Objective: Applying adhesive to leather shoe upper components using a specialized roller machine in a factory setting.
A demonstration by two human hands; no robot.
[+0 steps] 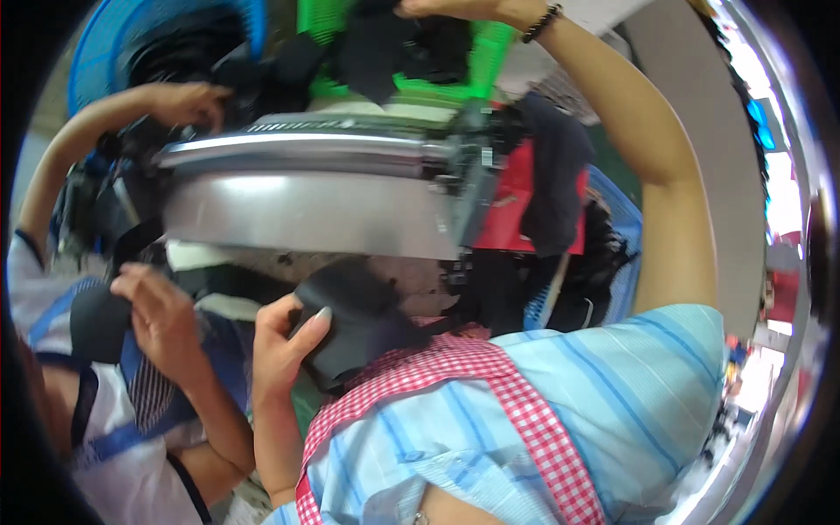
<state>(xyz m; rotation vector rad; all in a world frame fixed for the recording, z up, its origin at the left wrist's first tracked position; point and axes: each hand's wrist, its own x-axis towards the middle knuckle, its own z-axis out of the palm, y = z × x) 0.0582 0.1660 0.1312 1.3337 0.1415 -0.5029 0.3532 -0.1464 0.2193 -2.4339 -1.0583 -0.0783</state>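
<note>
My left hand [284, 337] is closed on a dark fabric piece [346, 306], with the thumb lying on its top. The fabric is bunched against my checked apron, and some of it is blurred. My right hand [477, 7] reaches far forward, partly cut off by the upper edge of the picture. Its visible fingers stretch left over dark cloth pieces [376, 52] in a bright green basket [490, 66]. Between my hands stands a machine with a long metal bar [297, 156] and a smooth silver plate [306, 210].
At the left a co-worker's hands [162, 319] are near the machine; a dark piece lies on the sleeve. A blue basket [79, 66] of dark cloth stands at far left. A red panel [512, 197], hanging dark cloth [560, 166] and another blue basket [626, 227] are at right.
</note>
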